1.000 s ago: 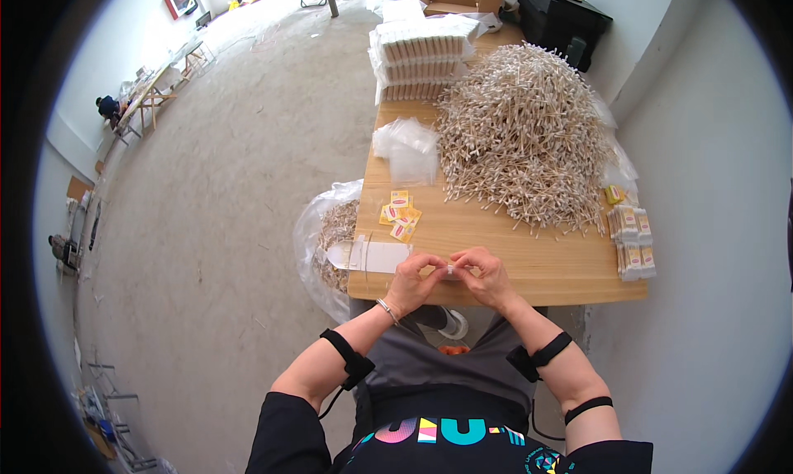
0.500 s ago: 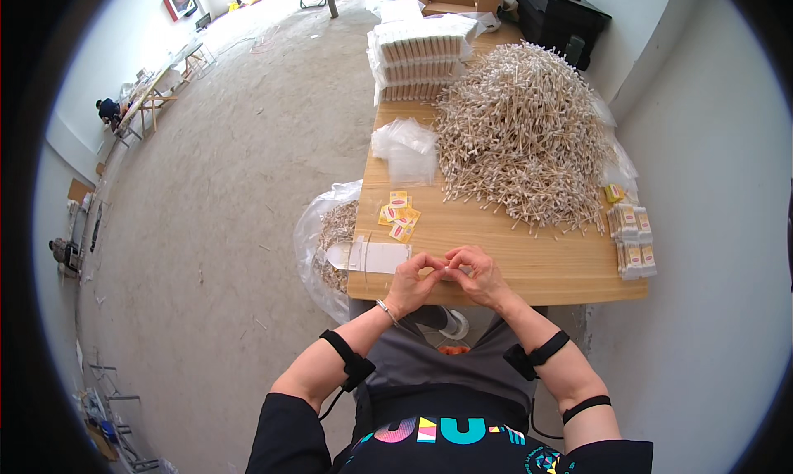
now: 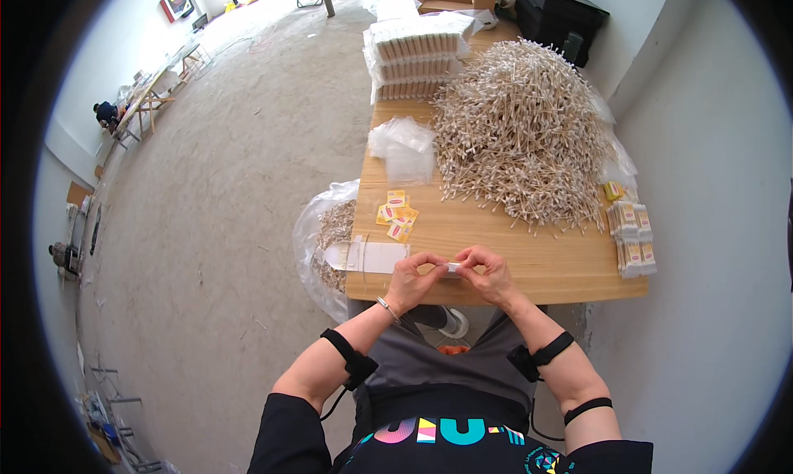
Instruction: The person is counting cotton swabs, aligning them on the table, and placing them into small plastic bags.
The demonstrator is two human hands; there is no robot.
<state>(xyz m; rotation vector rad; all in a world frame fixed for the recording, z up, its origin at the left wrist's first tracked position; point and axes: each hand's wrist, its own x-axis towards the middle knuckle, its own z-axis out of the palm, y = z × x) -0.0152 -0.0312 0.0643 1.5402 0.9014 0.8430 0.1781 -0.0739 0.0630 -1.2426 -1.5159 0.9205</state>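
Observation:
My left hand point(image 3: 415, 281) and my right hand point(image 3: 489, 276) are close together over the table's near edge. Each pinches one end of a small plastic bag point(image 3: 453, 267), of which only a whitish strip shows between the fingertips; what it contains is hidden. Just left of my left hand lies a white card-like sheet point(image 3: 384, 257). Small yellow cards point(image 3: 398, 215) are scattered above it. Farther back rests a loose stack of clear plastic bags point(image 3: 405, 150). A tall heap of cotton swabs point(image 3: 524, 135) spreads over the far right of the table.
Filled small packs point(image 3: 631, 241) stand at the table's right edge, beside a wall point(image 3: 710, 226). Wrapped swab bundles point(image 3: 415, 58) and a black bin point(image 3: 557, 15) are at the back. A plastic sack of swabs point(image 3: 334, 226) sits left of the table point(image 3: 512, 263).
My hands have drawn slightly apart, the right one shifting rightward. More of the whitish plastic shows between my fingertips. The table items stay in place.

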